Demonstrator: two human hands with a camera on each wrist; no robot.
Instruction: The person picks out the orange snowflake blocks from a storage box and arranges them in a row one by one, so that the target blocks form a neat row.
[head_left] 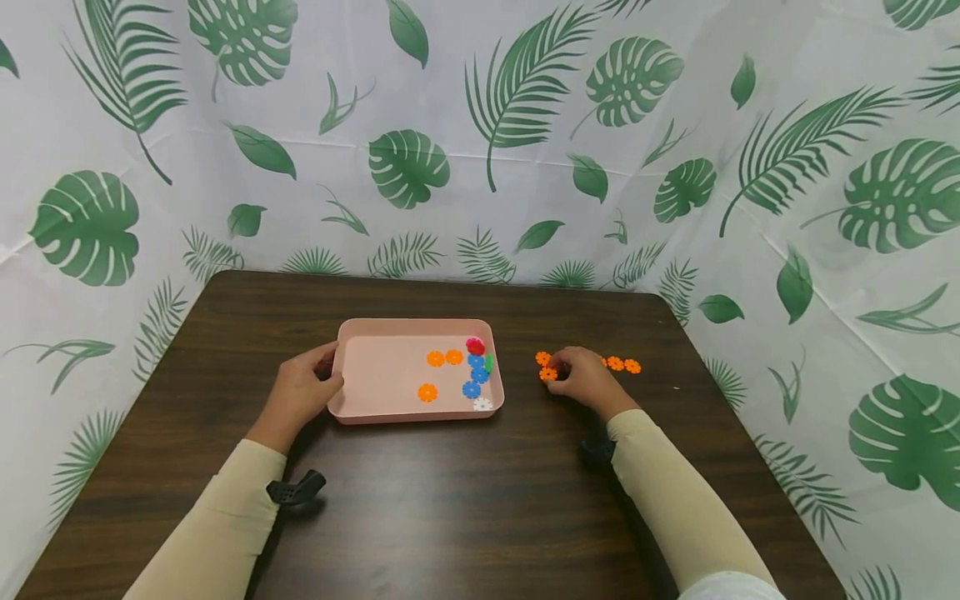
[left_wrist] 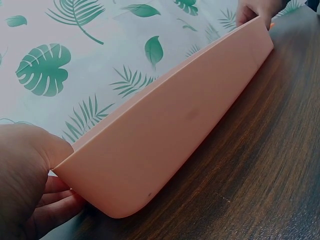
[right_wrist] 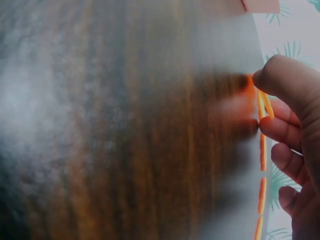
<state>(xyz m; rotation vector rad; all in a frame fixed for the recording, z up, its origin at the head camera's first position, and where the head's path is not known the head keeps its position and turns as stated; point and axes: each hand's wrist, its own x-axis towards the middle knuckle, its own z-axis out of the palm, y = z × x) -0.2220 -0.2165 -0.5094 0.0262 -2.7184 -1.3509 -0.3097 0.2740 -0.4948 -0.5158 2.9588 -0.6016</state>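
A pink tray (head_left: 408, 417) lies on the table, and my left hand (head_left: 298, 392) grips its left end. In the left wrist view, the thumb of the left hand (left_wrist: 25, 175) is at the rim and the fingers are against the outside wall. Right of the tray, my right hand (head_left: 588, 382) pinches an orange flower-shaped piece (head_left: 548, 375) at the tabletop. The right wrist view has the thumb and forefinger of the right hand (right_wrist: 295, 115) at the orange pieces (right_wrist: 263, 152), seen edge-on. Another orange piece (head_left: 543, 358) is just behind the fingertips.
More orange pieces (head_left: 616, 364) lie in a row beyond my right hand. In the tray are orange pieces (head_left: 427, 392), blue ones (head_left: 471, 389), a red one (head_left: 476, 346), a green one (head_left: 489, 362) and a white one (head_left: 483, 404). A leaf-print cloth (head_left: 408, 217) hangs behind the dark table (head_left: 420, 517).
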